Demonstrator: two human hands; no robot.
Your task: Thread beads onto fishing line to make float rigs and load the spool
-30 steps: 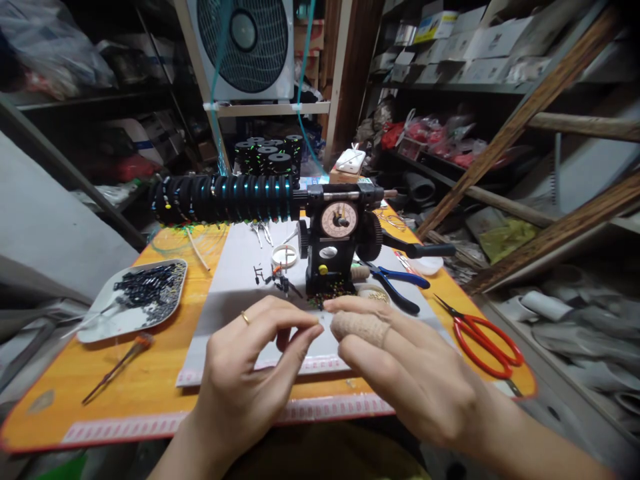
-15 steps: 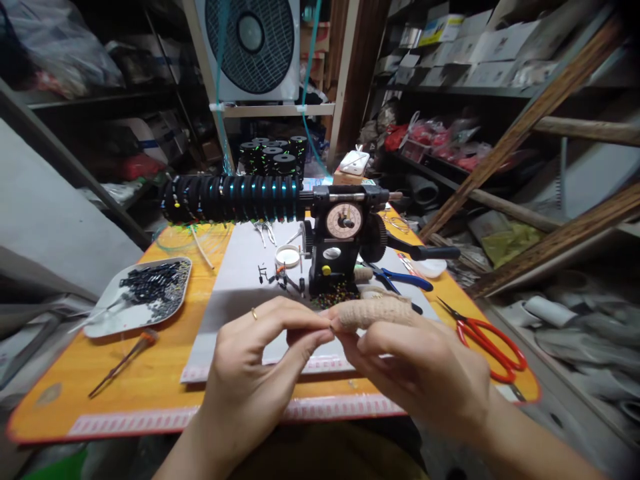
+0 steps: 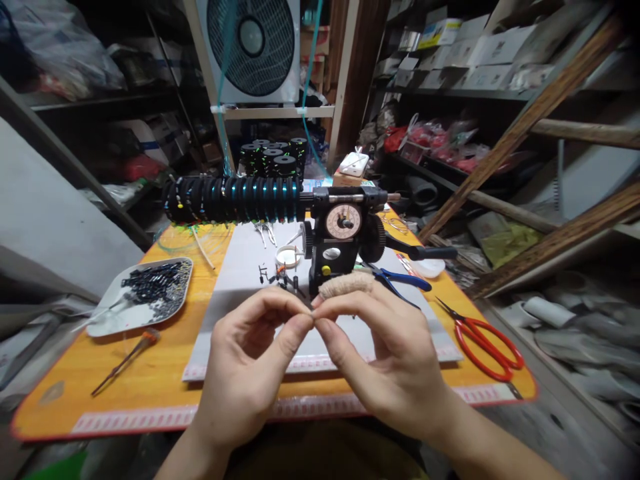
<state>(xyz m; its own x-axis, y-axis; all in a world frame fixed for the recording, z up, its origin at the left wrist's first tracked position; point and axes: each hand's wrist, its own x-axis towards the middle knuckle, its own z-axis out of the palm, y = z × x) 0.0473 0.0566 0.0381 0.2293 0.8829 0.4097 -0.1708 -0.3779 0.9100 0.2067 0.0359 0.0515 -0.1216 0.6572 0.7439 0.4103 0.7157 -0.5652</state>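
Observation:
My left hand (image 3: 257, 353) and my right hand (image 3: 383, 347) meet at the fingertips in front of the winding machine (image 3: 333, 250). Thumb and index finger of each are pinched together, on something too small to make out. A beige wrap covers a finger of my right hand. The machine bears a dial and a crank handle (image 3: 433, 253) at its right. From its left side extends a row of black spools (image 3: 235, 200) with blue line. Small black parts (image 3: 295, 283) lie on the grey board (image 3: 225, 320) just beyond my hands.
On the left of the table (image 3: 165, 393) are a white tray (image 3: 110, 323) of black parts and a brush-like tool (image 3: 123, 363). At the right lie blue-handled pliers (image 3: 405, 277) and red scissors (image 3: 483, 343). A fan (image 3: 250, 40) stands behind.
My right hand has turned and drawn back left, its thumb and index finger now pinched against my left fingertips. Both hands have shifted slightly left.

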